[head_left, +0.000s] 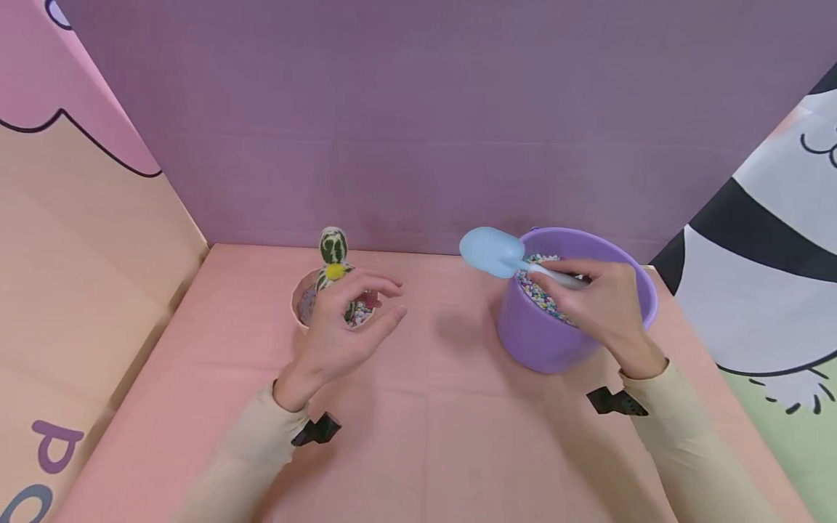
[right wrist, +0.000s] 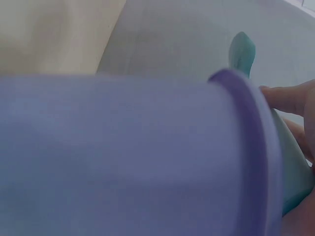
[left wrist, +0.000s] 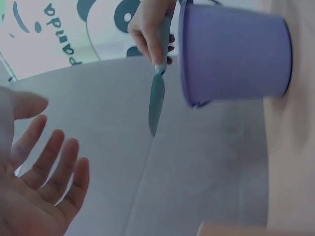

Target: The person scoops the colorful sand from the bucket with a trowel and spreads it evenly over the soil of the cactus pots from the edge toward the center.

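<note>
My right hand (head_left: 604,298) grips the pale handle of a light blue toy shovel (head_left: 490,252) above the purple bucket (head_left: 546,349). The shovel's blade points left, past the bucket's rim, and looks bare. Small multicoloured beads (head_left: 541,296) lie inside the bucket. My left hand (head_left: 340,327) hovers over the plant pot (head_left: 298,303) at the left, fingers relaxed and apart from the thumb, holding nothing. In the pot stands a green and white cactus (head_left: 333,245) with a yellow flower; this hand hides part of both. Some beads show in the pot too.
Pink cloth (head_left: 425,436) covers the table, with a purple wall (head_left: 425,131) behind it. A printed panda panel (head_left: 771,276) stands on the right and a printed beige and pink panel (head_left: 78,240) on the left. Black wrist cameras sit on both sleeves.
</note>
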The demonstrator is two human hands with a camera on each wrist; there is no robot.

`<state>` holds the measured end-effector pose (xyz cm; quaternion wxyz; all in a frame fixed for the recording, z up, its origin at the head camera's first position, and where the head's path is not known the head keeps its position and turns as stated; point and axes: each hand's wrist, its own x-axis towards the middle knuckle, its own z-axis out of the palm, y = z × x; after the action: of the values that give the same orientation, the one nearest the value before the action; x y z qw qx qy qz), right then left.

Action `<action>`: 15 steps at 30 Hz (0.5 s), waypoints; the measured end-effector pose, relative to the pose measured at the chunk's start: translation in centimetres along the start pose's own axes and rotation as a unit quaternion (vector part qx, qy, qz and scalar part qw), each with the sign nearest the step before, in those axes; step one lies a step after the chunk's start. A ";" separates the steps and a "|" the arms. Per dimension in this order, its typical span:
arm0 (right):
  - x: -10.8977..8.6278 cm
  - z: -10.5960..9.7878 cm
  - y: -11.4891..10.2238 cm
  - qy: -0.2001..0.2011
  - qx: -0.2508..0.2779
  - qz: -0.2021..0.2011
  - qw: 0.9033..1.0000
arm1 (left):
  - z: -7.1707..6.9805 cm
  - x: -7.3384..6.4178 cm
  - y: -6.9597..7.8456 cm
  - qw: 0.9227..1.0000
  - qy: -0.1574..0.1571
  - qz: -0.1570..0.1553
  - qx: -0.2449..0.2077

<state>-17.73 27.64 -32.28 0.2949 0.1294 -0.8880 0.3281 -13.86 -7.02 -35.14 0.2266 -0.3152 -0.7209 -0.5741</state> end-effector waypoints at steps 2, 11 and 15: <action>0.0 -0.5 0.4 -0.007 -0.005 0.022 1.000 | 0.9 0.2 -0.3 1.000 -0.001 0.000 -0.014; -0.6 -1.7 2.1 0.001 -0.033 0.027 0.999 | 4.9 1.0 -1.8 0.997 -0.052 -0.043 -0.027; -0.6 -2.5 2.7 0.002 -0.059 0.020 0.998 | 6.6 1.3 -2.2 0.996 -0.072 -0.049 -0.017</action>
<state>-17.32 31.31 -32.47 0.2971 0.0928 -0.9078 0.2812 -16.10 -0.66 -37.39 0.1403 -0.3240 -0.7402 -0.5723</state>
